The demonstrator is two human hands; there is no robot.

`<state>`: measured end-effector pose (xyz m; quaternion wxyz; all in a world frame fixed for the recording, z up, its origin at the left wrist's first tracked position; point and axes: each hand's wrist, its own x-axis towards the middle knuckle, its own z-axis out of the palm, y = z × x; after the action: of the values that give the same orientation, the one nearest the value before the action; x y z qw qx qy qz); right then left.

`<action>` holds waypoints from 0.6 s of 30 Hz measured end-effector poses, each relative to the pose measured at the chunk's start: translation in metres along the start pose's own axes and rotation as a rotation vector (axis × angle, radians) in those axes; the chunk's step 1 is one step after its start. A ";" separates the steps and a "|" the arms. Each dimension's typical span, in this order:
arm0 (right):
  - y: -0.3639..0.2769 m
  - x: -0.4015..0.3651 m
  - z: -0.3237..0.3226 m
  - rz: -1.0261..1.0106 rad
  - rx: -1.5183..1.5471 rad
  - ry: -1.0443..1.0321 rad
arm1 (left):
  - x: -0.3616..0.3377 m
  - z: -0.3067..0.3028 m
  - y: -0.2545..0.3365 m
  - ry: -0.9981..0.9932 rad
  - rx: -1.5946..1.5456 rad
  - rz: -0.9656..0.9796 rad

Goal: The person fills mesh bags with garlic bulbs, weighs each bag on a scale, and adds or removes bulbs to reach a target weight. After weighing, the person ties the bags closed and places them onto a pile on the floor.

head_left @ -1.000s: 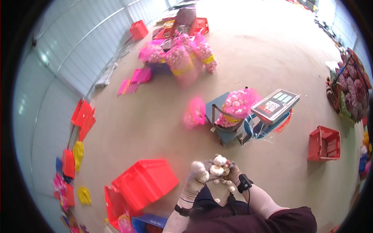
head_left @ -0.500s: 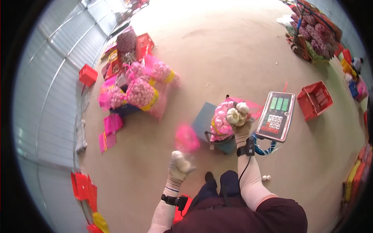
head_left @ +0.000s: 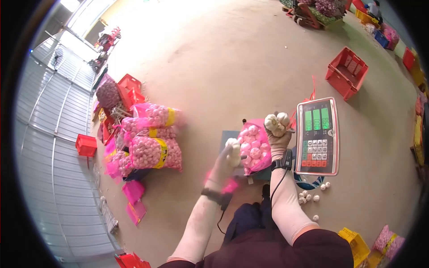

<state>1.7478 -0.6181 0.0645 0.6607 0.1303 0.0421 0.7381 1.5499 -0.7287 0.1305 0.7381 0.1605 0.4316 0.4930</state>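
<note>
Several white garlic bulbs (head_left: pixel 233 151) sit in my left hand (head_left: pixel 223 165), which is gloved and partly blurred, at the left side of an open pink mesh bag of garlic (head_left: pixel 254 149). My gloved right hand (head_left: pixel 279 140) grips more garlic bulbs (head_left: pixel 276 123) at the bag's upper right. The bag rests on the blue-grey platform of a scale (head_left: pixel 229 137). Just right of my right hand stands the scale's display (head_left: pixel 318 136), its screens lit green. A blurred pink thing (head_left: pixel 229 184) shows below my left hand; I cannot make out what it is.
Filled pink garlic bags (head_left: pixel 149 149) are piled at the left, near red crates (head_left: pixel 129 85). Loose garlic bulbs (head_left: pixel 305 195) lie on the floor by my right arm. A red crate (head_left: pixel 347 73) stands beyond the display, and a yellow crate (head_left: pixel 354 244) at lower right.
My left hand has moved up and right to the bag with its garlic bulbs. My right hand still holds bulbs, now higher beside the bag. The camera view has shifted.
</note>
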 end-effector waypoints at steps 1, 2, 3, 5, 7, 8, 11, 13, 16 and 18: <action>-0.004 -0.001 -0.005 -0.044 -0.015 0.030 | 0.020 0.003 0.008 -0.004 -0.005 -0.013; -0.007 -0.005 -0.010 -0.087 -0.027 0.063 | 0.039 0.004 0.013 -0.033 0.031 -0.078; -0.009 -0.006 -0.016 -0.098 -0.034 0.072 | 0.057 0.006 0.016 -0.065 0.068 -0.143; -0.016 -0.007 -0.032 -0.212 -0.163 0.144 | 0.089 0.016 0.022 -0.147 0.114 -0.224; -0.017 -0.015 -0.032 -0.310 -0.268 0.286 | 0.115 0.029 0.018 -0.214 0.212 -0.345; -0.013 -0.016 -0.029 -0.333 -0.280 0.284 | 0.126 0.028 0.012 -0.236 0.214 -0.359; -0.004 -0.020 -0.026 -0.282 -0.230 0.345 | 0.154 0.013 -0.015 -0.313 0.065 -0.680; -0.005 -0.027 -0.033 -0.309 -0.283 0.312 | 0.154 0.006 -0.032 -0.292 0.012 -0.660; -0.002 -0.037 -0.049 -0.329 -0.297 0.228 | 0.142 0.000 -0.039 -0.244 -0.111 -0.662; 0.006 -0.044 -0.050 -0.296 -0.272 0.271 | 0.136 -0.014 -0.041 -0.284 -0.023 -0.550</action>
<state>1.7336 -0.6565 0.0117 0.7615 -0.0676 0.0491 0.6428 1.5820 -0.6321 0.0297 0.8986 0.0966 0.3459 0.2522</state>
